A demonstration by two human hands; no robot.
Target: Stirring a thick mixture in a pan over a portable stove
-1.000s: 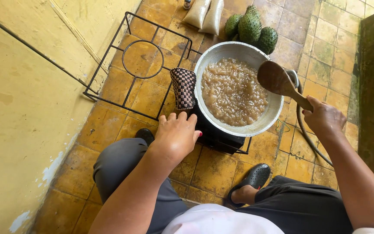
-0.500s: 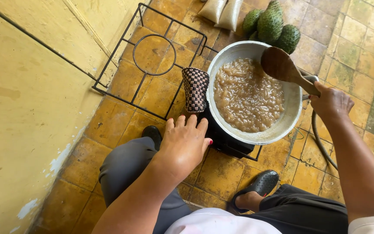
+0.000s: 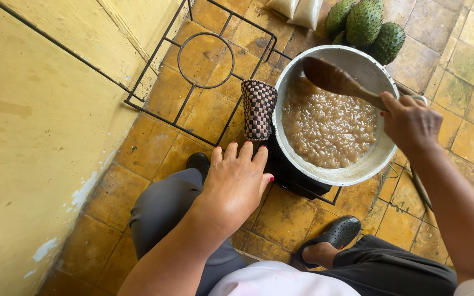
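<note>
Yellow, worn wall (image 3: 34, 126) fills the left side of the view, its paint chipped near the bottom, and it meets a floor of ochre tiles (image 3: 144, 148) with dark, stained joints. A black wire stand (image 3: 204, 60) with a round ring lies on those tiles beside the wall. Just right of it a chequered brown-and-cream woven holder (image 3: 258, 109) sits against the rim of the pot.

The left hand (image 3: 237, 183) hovers open and flat, fingers spread and grasping nothing, just below the woven holder and near the pot's rim. Beneath it are grey trousers (image 3: 165, 208) and a dark shoe (image 3: 198, 162).

The pot (image 3: 357, 172) is a round, pale metal one, resting on a low black burner (image 3: 297, 178) on the floor. It is filled well up with a lumpy, glossy brown-grey mash (image 3: 327, 129). A dark wooden spoon (image 3: 333, 79) is tilted over it, its bowl above the mash near the far rim.

The right hand (image 3: 410, 123) is clenched around the spoon's handle at the pot's right edge. Behind the pot lie green, spiky fruits (image 3: 366, 22) and pale bags (image 3: 297, 8). A second black shoe (image 3: 338, 234) shows at the bottom.
</note>
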